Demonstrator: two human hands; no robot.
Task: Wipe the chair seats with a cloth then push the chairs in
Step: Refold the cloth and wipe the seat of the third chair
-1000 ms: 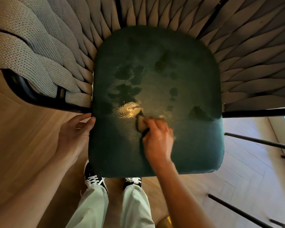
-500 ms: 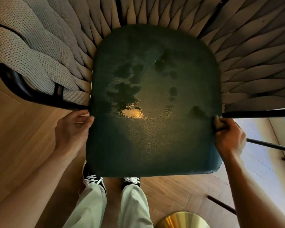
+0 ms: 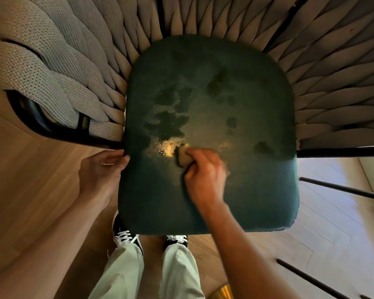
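A dark green cushioned chair seat [image 3: 235,100] fills the middle of the view, with damp darker patches and a shiny wet spot near its centre. My right hand [image 3: 205,178] presses a small folded tan cloth [image 3: 183,155] onto the seat just right of the shiny spot. At the seat's left edge my left hand [image 3: 102,171] holds on, fingers curled against the cushion side. The chair's woven grey rope back [image 3: 63,67] wraps around the far side and both flanks.
Black metal chair frame bars [image 3: 341,151] run out to the right, with more thin black legs [image 3: 341,188] over the light wood floor. My two feet in black sneakers [image 3: 125,236] stand under the seat's front edge. A brass-coloured round object [image 3: 222,293] shows at the bottom.
My right hand swept with the cloth from the seat's centre to its right edge and has come back to the centre. The left hand has stayed on the left edge.
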